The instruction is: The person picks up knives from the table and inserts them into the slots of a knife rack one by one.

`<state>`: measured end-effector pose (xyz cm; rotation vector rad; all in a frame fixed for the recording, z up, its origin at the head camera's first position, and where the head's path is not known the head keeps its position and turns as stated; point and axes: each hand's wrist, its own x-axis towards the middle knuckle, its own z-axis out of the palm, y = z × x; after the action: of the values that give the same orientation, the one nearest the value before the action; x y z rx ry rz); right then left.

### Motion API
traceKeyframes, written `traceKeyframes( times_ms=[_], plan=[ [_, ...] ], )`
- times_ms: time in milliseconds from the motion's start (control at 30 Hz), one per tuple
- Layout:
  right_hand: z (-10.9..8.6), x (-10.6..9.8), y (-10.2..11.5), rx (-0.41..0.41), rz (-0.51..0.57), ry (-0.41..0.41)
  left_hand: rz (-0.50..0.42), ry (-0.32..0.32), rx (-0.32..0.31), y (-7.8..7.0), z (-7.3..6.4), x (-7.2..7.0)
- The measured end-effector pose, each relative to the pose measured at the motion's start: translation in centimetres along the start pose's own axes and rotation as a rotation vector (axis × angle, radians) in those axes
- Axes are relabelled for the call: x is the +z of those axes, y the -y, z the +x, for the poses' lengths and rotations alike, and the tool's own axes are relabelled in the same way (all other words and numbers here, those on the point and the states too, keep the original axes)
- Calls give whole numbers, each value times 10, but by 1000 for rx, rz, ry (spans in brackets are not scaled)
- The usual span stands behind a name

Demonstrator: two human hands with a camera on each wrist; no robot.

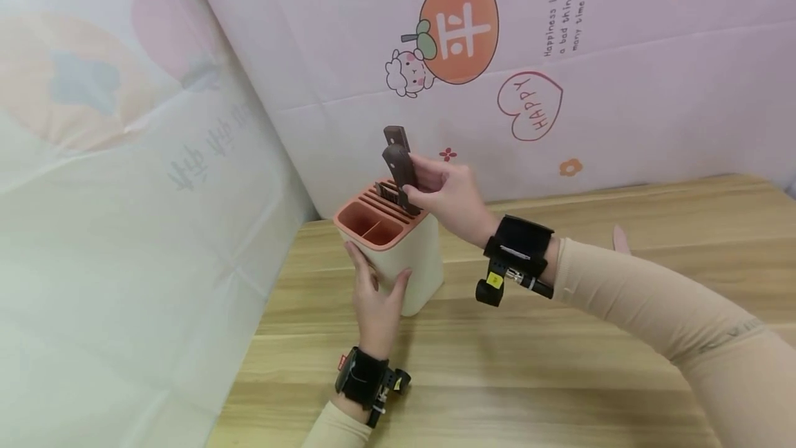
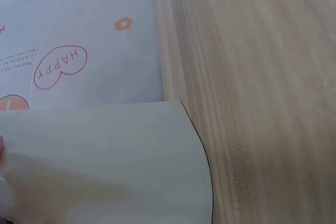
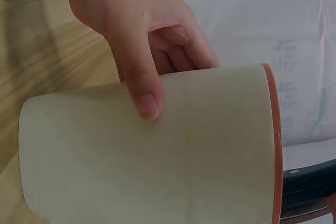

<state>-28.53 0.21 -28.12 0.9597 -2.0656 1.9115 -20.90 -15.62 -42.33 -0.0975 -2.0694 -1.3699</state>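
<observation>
A cream knife block [image 1: 417, 268] with an orange slotted top stands on the wooden table. My left hand [image 1: 377, 306] holds its near side, thumb and fingers spread around the wall; the right wrist view shows this left hand [image 3: 152, 40] with its thumb flat on the cream surface. At the top, my right hand [image 1: 450, 196] grips a dark-handled knife [image 1: 401, 166] above the slots, its blade hidden. Behind it rises another dark handle [image 1: 396, 135]. A dark, patterned flat piece [image 1: 387, 192] sits at the slots beside the gripped handle. Cream wall [image 2: 105, 156] fills the lower left wrist view.
Two open compartments [image 1: 372, 224] form the near part of the block's top. A pink pointed object [image 1: 620, 239] lies on the table [image 1: 528, 379], partly behind the right sleeve. Printed cloth [image 1: 336, 54] hangs behind the table and along its left side.
</observation>
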Motion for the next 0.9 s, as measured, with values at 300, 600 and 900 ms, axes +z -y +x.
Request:
traceKeyframes(
  times_ms=[300,600,900],
  plan=[
    [6,7,-3,-11,-71,-16,0,-10,-8,1,3,0],
    [-7,-4,-9,-30,-16,14,-15,11,-17,-34,-1,-5],
    [-20,-14,-14,-218,-172,197,-28,5,-10,-32,-3,-5]
  ],
)
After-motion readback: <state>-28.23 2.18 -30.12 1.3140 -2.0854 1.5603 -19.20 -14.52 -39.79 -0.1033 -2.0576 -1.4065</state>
